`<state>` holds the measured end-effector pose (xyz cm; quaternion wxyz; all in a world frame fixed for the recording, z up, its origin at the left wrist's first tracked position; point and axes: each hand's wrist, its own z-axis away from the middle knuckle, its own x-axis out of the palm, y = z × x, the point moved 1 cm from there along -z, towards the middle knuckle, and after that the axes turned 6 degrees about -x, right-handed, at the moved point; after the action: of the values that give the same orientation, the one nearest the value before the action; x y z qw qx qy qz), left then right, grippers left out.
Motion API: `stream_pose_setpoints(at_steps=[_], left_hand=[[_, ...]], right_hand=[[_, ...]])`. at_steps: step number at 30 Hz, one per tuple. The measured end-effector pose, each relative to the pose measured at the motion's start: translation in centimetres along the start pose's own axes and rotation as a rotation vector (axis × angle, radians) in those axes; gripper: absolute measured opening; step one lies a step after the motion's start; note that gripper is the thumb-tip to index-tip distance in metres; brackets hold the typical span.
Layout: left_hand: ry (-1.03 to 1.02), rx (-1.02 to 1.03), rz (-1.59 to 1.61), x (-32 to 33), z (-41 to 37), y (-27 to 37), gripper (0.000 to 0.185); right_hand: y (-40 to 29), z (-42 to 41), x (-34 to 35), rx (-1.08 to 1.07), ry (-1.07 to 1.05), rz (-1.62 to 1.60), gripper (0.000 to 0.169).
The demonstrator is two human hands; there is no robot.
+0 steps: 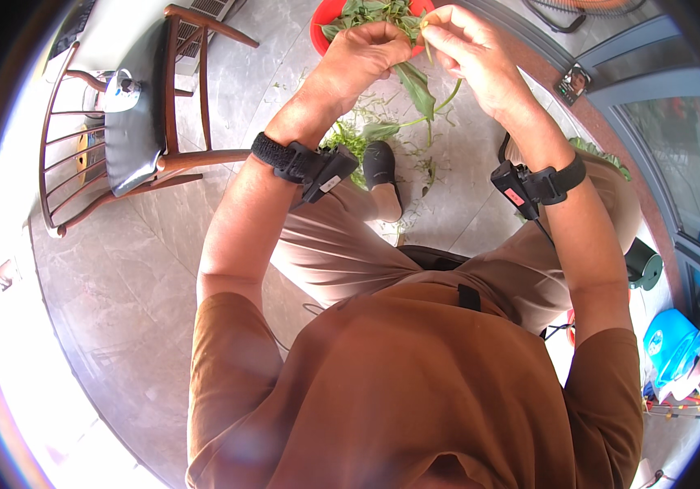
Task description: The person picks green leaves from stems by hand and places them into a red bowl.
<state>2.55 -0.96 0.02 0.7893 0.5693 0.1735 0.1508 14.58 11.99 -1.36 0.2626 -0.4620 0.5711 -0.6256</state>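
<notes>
Both of my hands are raised at the top of the view, at the near edge of a red plastic basin [319,38] that holds green leaves [367,12]. My left hand [365,58] pinches a leafy green vegetable stem, with a large leaf [416,88] hanging below the fingers and a long thin stalk [451,98] curving down at its right. Close beside it, my right hand [469,52] has thumb and forefinger closed on a thin pale strip of the plant [428,50]. Whether both hands grip one same stem cannot be told.
Green scraps [350,143] lie on the tiled floor around my dark shoe [379,164]. A wooden chair with a black seat [136,116] stands at the left. At the right are a phone [573,84] by the glass door frame [646,101], a dark green cylinder [649,269] and a blue bucket [671,342].
</notes>
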Motion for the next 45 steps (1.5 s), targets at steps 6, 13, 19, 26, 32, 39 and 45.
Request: stream_pose_setpoints(at_steps=[6, 13, 19, 26, 32, 39, 45], left_hand=[[0.080, -0.131, 0.216, -2.5, 0.4, -1.5, 0.006], [0.049, -0.036, 0.493, -3.1, -0.4, -3.3, 0.010], [0.145, 0.016, 0.502, -6.1, -0.9, -4.4, 0.010], [0.315, 0.227, 0.504, -10.4, 0.4, -3.0, 0.009], [0.383, 0.121, 0.047, -10.7, 1.6, -1.9, 0.024], [0.318, 0.013, -0.393, -8.3, 0.6, -2.8, 0.023], [0.223, 0.051, -0.119, -8.4, -0.3, -4.2, 0.009]], right_hand=[[1.3, -0.8, -2.0, -0.101, 0.012, 0.072, 0.009], [3.3, 0.1, 0.8, 0.016, -0.196, 0.368, 0.006], [4.1, -2.1, -0.3, 0.038, -0.270, 0.503, 0.003], [7.8, -8.1, -3.1, 0.088, -0.332, 0.623, 0.005], [7.9, -9.4, -3.3, 0.295, -0.336, 0.180, 0.009], [7.0, -9.4, -3.0, 0.299, -0.337, 0.034, 0.011], [4.1, -9.2, -0.2, 0.245, -0.372, 0.015, 0.013]])
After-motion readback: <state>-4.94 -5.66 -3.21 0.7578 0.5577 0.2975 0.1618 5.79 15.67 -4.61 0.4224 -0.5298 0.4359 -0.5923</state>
